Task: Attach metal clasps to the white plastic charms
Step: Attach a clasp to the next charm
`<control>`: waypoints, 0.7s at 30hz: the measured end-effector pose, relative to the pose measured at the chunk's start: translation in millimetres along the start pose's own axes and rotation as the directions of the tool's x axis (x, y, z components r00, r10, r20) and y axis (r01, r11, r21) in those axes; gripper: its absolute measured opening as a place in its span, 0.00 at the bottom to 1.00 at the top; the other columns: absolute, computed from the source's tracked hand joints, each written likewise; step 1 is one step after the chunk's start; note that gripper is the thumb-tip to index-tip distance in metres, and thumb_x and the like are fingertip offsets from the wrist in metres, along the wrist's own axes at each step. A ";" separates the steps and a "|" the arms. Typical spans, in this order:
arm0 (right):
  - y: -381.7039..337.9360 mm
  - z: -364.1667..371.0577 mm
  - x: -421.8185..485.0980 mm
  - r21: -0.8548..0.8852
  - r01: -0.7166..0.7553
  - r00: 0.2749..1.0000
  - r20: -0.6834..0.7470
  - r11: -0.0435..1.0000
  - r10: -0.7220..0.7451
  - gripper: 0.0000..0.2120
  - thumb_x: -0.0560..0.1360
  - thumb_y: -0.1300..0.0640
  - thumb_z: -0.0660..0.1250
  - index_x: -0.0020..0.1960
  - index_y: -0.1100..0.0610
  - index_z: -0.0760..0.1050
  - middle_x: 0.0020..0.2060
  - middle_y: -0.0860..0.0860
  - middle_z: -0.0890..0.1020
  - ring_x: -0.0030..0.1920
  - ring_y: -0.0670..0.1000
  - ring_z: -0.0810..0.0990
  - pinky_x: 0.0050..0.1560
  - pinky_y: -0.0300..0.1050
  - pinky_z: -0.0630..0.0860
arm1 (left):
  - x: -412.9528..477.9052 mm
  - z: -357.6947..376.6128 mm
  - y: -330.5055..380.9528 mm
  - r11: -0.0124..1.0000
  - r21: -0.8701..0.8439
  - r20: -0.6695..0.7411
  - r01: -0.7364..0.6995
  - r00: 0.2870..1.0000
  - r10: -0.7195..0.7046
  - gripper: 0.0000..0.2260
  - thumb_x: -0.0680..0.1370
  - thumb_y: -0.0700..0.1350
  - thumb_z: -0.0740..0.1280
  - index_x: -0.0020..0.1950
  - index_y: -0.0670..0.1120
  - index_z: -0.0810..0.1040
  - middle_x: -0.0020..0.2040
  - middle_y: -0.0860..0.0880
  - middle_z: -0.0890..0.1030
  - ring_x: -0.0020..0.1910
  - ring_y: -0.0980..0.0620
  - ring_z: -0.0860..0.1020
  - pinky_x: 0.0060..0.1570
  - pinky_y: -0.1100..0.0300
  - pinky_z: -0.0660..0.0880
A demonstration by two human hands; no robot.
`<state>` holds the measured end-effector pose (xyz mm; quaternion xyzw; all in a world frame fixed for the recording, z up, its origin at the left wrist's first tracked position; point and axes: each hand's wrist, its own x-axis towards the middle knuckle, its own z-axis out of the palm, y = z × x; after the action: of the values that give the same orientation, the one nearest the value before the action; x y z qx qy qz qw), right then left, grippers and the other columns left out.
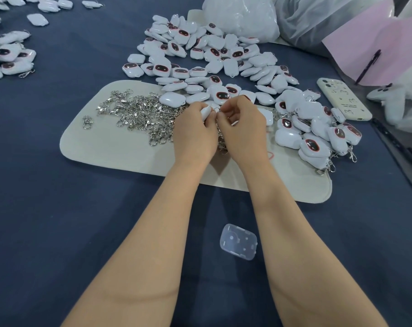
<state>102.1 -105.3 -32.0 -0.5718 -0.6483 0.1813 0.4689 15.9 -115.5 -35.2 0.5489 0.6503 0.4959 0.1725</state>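
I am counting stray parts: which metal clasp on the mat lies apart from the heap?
The single clasp near the mat's left end; the other loose ones lie tangled in the heap.

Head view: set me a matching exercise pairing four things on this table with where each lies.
Things:
1 loose clasps
2 phone
3 clear plastic case
4 charms with clasps attached

Places:
A nearest the camera, on the blue cloth
B left part of the mat
C far right, on the cloth, off the mat
D heaped at the mat's right end

Pairs: 1-B; 2-C; 3-A; 4-D
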 end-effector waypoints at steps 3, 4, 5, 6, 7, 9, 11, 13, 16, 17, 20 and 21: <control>0.7 0.2 0.8 0.026 -0.016 1.000 0.016 1.000 0.015 0.03 0.73 0.64 0.66 0.46 0.58 0.75 0.40 0.50 0.78 0.39 0.45 0.73 0.43 0.36 0.72 | -0.6 -0.5 0.1 1.000 0.014 0.006 -0.010 1.000 0.010 0.07 0.79 0.43 0.63 0.51 0.41 0.78 0.48 0.45 0.81 0.48 0.46 0.77 0.39 0.63 0.63; 1.1 0.2 1.2 0.044 -0.027 0.999 0.023 0.999 0.026 0.04 0.73 0.64 0.66 0.46 0.57 0.75 0.39 0.49 0.78 0.38 0.45 0.73 0.43 0.34 0.71 | -0.5 -0.6 0.2 1.000 0.019 0.008 -0.009 1.000 0.009 0.08 0.79 0.43 0.63 0.52 0.41 0.78 0.48 0.45 0.81 0.48 0.46 0.77 0.39 0.63 0.63; 1.3 -0.1 1.7 0.063 -0.040 0.999 0.031 0.997 0.038 0.04 0.73 0.64 0.66 0.46 0.57 0.75 0.38 0.48 0.77 0.38 0.44 0.73 0.43 0.33 0.71 | -0.4 -0.9 0.2 1.000 0.024 0.010 -0.008 1.000 0.008 0.08 0.79 0.43 0.63 0.52 0.41 0.78 0.49 0.45 0.81 0.48 0.46 0.77 0.39 0.64 0.63; 1.4 -0.3 2.0 0.081 -0.050 0.998 0.039 0.995 0.047 0.04 0.73 0.65 0.66 0.45 0.57 0.74 0.37 0.47 0.76 0.38 0.44 0.73 0.42 0.33 0.71 | 0.0 -1.4 0.2 1.000 0.026 0.012 -0.008 1.000 0.007 0.08 0.79 0.43 0.63 0.53 0.41 0.78 0.49 0.45 0.81 0.48 0.46 0.77 0.39 0.64 0.63; 1.6 -0.7 2.1 0.098 -0.056 0.997 0.050 0.994 0.051 0.05 0.73 0.65 0.65 0.45 0.57 0.74 0.37 0.46 0.76 0.37 0.44 0.73 0.42 0.33 0.71 | 0.4 -2.0 0.3 1.000 0.026 0.015 -0.008 1.000 0.007 0.08 0.79 0.43 0.63 0.53 0.42 0.78 0.49 0.45 0.81 0.48 0.46 0.77 0.40 0.63 0.63; 2.5 -1.5 2.3 0.114 -0.053 0.996 0.073 0.992 0.045 0.05 0.73 0.65 0.65 0.45 0.57 0.73 0.37 0.46 0.75 0.38 0.45 0.73 0.43 0.35 0.72 | 0.9 -3.2 0.5 1.000 0.024 0.023 -0.011 1.000 0.011 0.08 0.79 0.43 0.63 0.52 0.42 0.78 0.48 0.45 0.81 0.48 0.46 0.77 0.41 0.62 0.65; 3.0 -2.5 1.8 0.109 -0.043 0.994 0.102 0.993 0.032 0.05 0.74 0.65 0.65 0.45 0.56 0.72 0.36 0.45 0.74 0.38 0.46 0.72 0.43 0.37 0.72 | 0.4 -3.8 0.9 1.000 0.021 0.036 -0.013 0.999 0.012 0.07 0.78 0.42 0.63 0.51 0.41 0.78 0.47 0.45 0.82 0.47 0.45 0.77 0.44 0.59 0.68; 3.5 -3.3 0.8 0.109 -0.022 0.993 0.120 0.994 0.009 0.05 0.74 0.64 0.64 0.44 0.57 0.70 0.35 0.44 0.73 0.36 0.44 0.71 0.41 0.38 0.70 | -0.6 -4.3 1.3 1.000 0.012 0.055 -0.011 0.998 0.011 0.07 0.78 0.42 0.63 0.51 0.41 0.79 0.47 0.45 0.82 0.47 0.45 0.77 0.46 0.56 0.70; 3.3 -4.7 -0.9 0.096 0.029 0.992 0.116 0.995 -0.040 0.04 0.74 0.64 0.64 0.44 0.58 0.70 0.37 0.45 0.74 0.40 0.45 0.73 0.42 0.38 0.71 | -1.2 -5.4 1.9 1.000 -0.009 0.076 -0.008 0.997 0.009 0.07 0.78 0.41 0.63 0.50 0.40 0.79 0.47 0.45 0.82 0.47 0.45 0.78 0.47 0.55 0.71; 3.5 -5.2 -1.3 0.083 0.047 0.992 0.113 0.995 -0.056 0.03 0.74 0.64 0.64 0.44 0.59 0.70 0.38 0.46 0.75 0.43 0.47 0.75 0.44 0.40 0.72 | -1.3 -6.1 2.3 1.000 -0.017 0.082 -0.006 0.997 0.007 0.07 0.78 0.41 0.63 0.50 0.40 0.79 0.47 0.45 0.82 0.47 0.46 0.78 0.46 0.56 0.71; 4.8 -6.0 -1.5 0.079 0.083 0.990 0.110 0.993 -0.092 0.01 0.73 0.65 0.63 0.45 0.62 0.71 0.39 0.48 0.76 0.44 0.49 0.77 0.45 0.40 0.73 | -0.9 -8.5 2.6 0.999 -0.040 0.111 0.002 0.994 0.002 0.07 0.78 0.41 0.63 0.49 0.40 0.79 0.46 0.45 0.82 0.46 0.46 0.78 0.46 0.56 0.71; 5.5 -6.2 -1.3 0.091 0.084 0.989 0.115 0.992 -0.095 0.01 0.74 0.65 0.63 0.45 0.62 0.71 0.38 0.46 0.76 0.42 0.47 0.76 0.43 0.39 0.73 | -0.5 -9.2 2.5 0.999 -0.050 0.122 0.006 0.993 0.000 0.07 0.78 0.41 0.63 0.49 0.39 0.79 0.46 0.44 0.82 0.46 0.46 0.78 0.46 0.55 0.72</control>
<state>110.2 -106.9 -33.7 -0.5097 -0.6918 0.2215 0.4610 10.3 -120.4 -29.2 0.5729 0.6267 0.4773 0.2263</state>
